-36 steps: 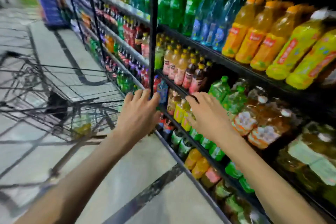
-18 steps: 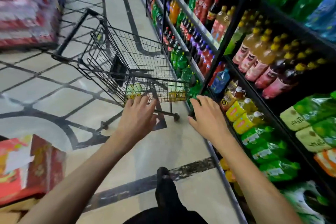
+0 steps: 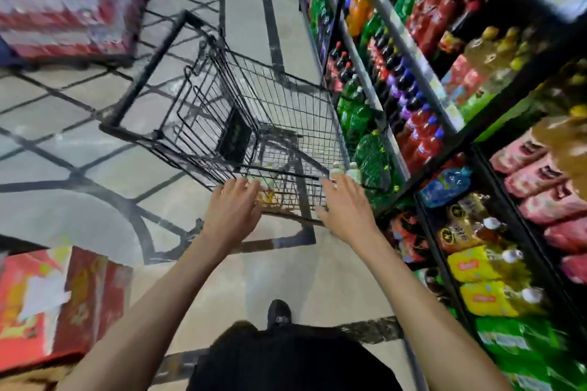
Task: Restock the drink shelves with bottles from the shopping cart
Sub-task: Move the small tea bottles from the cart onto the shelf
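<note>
A black wire shopping cart [image 3: 254,111] stands in the aisle ahead of me, its near end close to my hands. A few pale bottles [image 3: 344,170] show through the mesh at the cart's near right corner. My left hand [image 3: 233,209] reaches toward the cart's near rim with fingers straight and holds nothing. Further right, my right hand [image 3: 344,203] is also spread and empty, just short of the same rim. The drink shelves [image 3: 422,79] run along the right, packed with red, green, purple and yellow bottles.
Stacked red cartons [image 3: 60,305] sit at the lower left, and shrink-wrapped red packs [image 3: 63,3] at the upper left. My black shoe [image 3: 279,314] stands on the tiled floor [image 3: 79,200] below the cart. The cart's right side is close to the shelving.
My view has swung from the shelves down to the cart. Both hands left the shelf and now reach toward the cart's near end, which looks closer.
</note>
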